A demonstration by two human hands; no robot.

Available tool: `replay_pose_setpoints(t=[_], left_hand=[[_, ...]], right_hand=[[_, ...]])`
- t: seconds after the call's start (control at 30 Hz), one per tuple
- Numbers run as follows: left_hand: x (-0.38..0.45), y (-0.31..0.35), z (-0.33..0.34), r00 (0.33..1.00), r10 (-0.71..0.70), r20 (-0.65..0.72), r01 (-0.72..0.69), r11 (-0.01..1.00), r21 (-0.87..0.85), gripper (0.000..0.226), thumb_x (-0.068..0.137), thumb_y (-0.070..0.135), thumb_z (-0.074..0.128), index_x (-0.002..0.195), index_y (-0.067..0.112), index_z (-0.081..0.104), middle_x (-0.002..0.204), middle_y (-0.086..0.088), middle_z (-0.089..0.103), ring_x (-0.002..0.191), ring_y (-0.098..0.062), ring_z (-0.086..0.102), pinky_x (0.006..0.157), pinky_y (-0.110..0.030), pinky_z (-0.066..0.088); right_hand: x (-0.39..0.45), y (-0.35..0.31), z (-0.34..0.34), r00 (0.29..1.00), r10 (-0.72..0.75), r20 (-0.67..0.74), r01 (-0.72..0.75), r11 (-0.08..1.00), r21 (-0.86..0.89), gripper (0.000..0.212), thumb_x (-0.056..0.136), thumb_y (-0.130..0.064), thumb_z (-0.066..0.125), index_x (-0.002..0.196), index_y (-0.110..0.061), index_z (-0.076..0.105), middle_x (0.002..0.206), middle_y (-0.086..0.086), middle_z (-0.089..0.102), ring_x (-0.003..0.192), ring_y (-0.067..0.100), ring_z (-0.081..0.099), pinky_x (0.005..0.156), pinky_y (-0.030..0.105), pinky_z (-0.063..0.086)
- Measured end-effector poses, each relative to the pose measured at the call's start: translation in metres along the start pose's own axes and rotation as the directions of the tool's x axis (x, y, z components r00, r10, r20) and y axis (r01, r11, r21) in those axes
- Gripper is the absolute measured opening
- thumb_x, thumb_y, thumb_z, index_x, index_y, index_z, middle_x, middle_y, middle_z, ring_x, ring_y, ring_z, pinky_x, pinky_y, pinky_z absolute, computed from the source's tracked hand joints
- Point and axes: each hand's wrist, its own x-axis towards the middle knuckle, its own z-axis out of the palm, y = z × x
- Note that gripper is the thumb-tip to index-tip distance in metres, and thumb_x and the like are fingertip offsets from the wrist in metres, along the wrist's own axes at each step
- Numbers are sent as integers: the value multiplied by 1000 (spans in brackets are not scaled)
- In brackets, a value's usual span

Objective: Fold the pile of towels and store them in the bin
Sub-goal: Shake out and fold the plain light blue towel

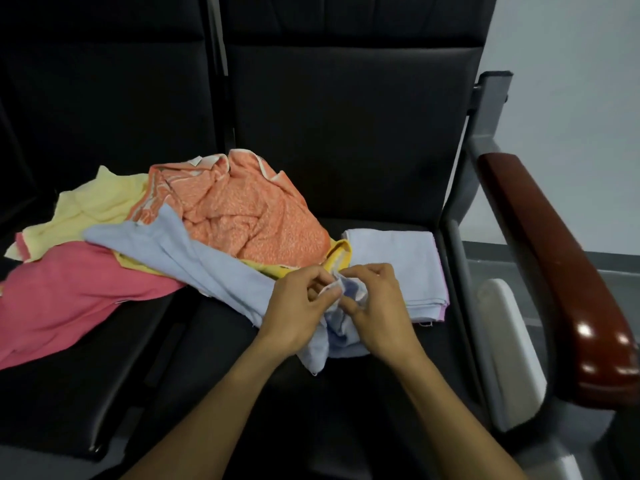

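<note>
Two hands (301, 306) (375, 306) on blue towel (194, 258)

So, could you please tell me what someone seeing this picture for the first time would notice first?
Probably the bright heap of towels on the dark seats, with the orange towel on top and the pink towel spread at the left. Next, the left hand and right hand pinching a corner of the blue towel, with a folded towel beside them.
</note>
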Motion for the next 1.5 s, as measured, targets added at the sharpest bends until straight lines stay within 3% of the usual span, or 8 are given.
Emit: replay_pose_setpoints(t=[0.33, 0.47, 0.6, 0.73, 0.9, 1.07, 1.27, 1.5], left_hand=[[2, -29, -25, 996, -43, -77, 63, 957, 283, 20, 89, -1, 57, 89, 17, 67, 77, 6, 67, 73, -11, 62, 70, -38, 53], [1, -17, -23, 991, 131, 40, -135, 983, 125, 21, 89, 4, 49, 87, 16, 67, 82, 6, 67, 82, -12, 63, 72, -21, 48], [3, -12, -14, 983, 166, 72, -170, 985, 44, 18, 93, 1, 50, 94, 13, 63, 84, 3, 67, 80, -15, 65, 70, -24, 50], [7, -18, -11, 996, 84, 42, -86, 994, 65, 7, 95, 10, 66, 98, 14, 62, 85, 3, 69, 81, -10, 66, 70, -26, 51], [12, -27, -18, 997, -62, 54, 60, 997, 39, 27, 90, 32, 70, 82, 6, 65, 70, -10, 61, 65, -11, 53, 64, -34, 43], [7, -14, -16, 989, -76, 129, 82, 996, -46, 36, 87, 38, 67, 76, 4, 62, 66, -2, 54, 64, -12, 50, 62, -31, 40], [6, -18, -17, 987, -111, 118, 112, 994, 5, 10, 88, 12, 71, 80, 16, 71, 72, 2, 68, 69, -8, 61, 64, -31, 48], [7, -17, -26, 998, 2, 57, -8, 993, 114, 29, 95, 27, 65, 78, 2, 63, 72, -13, 60, 68, -25, 54, 62, -36, 40]], right_hand=[[3, -5, -2, 990, 87, -115, -80, 995, 65, 15, 98, -25, 57, 86, -16, 53, 78, -1, 60, 71, 16, 58, 68, 44, 53], [-1, -1, 6, 980, -3, 198, -3, 1000, 29, 55, 90, -26, 73, 136, -33, 45, 124, -11, 48, 109, 3, 50, 86, 13, 44], [3, -4, 16, 993, -114, 32, 115, 993, -24, 8, 93, -20, 67, 98, -23, 62, 98, -8, 61, 88, 8, 55, 74, 21, 45], [7, -6, 5, 997, -14, -74, 21, 995, 93, 23, 98, -17, 59, 76, -14, 56, 61, -2, 58, 59, 15, 55, 53, 27, 45], [9, -3, -12, 967, 155, -202, -104, 964, 245, 20, 100, -17, 59, 82, -10, 54, 64, -8, 53, 56, 1, 49, 53, 16, 39], [1, 1, -11, 979, 39, 199, -73, 984, 165, 45, 84, -28, 79, 123, -28, 59, 114, -19, 61, 106, -8, 56, 85, 6, 43], [1, -1, -11, 997, 66, 37, -72, 977, 201, 20, 87, 5, 58, 78, -13, 61, 68, -6, 61, 62, 2, 52, 57, 14, 39], [10, 7, -15, 966, 245, 85, -259, 913, 314, 18, 91, -6, 59, 101, -18, 66, 94, -8, 70, 85, 2, 64, 74, 18, 48]])
